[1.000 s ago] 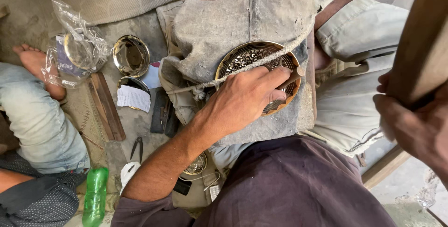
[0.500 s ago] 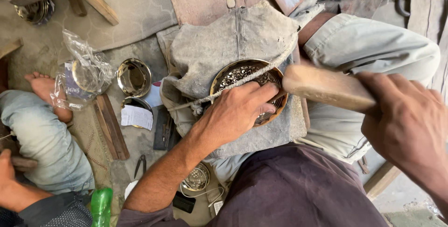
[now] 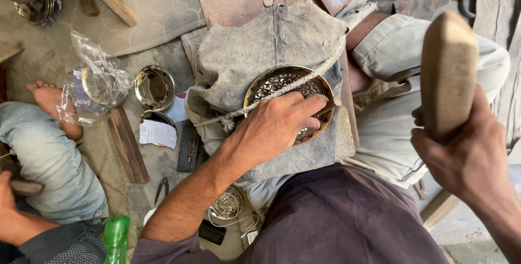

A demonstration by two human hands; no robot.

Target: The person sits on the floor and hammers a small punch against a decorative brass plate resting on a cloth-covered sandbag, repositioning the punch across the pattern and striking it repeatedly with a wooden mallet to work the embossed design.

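My left hand (image 3: 277,128) rests on the round brass plate (image 3: 287,104), fingers closed around a thin chisel-like tool (image 3: 325,107) whose tip sits on the plate's patterned face. The plate lies on a grey cloth-covered pad (image 3: 260,52) across my lap, and a cord (image 3: 304,82) runs over it just above my knuckles, pinning it down. My right hand (image 3: 467,155) is raised well off to the right of that grip, clenched round a wooden mallet (image 3: 448,74) held upright.

Judging by the plate, much of the visible face beyond my fingers already carries dense pierced or chased ornament; what lies under my hand I cannot tell, so I take the work as well along but not finished. To the left of the grip sit two plain shiny bowls (image 3: 154,87) and a plastic bag (image 3: 95,82), apparently untouched, beside another person's foot (image 3: 51,101).
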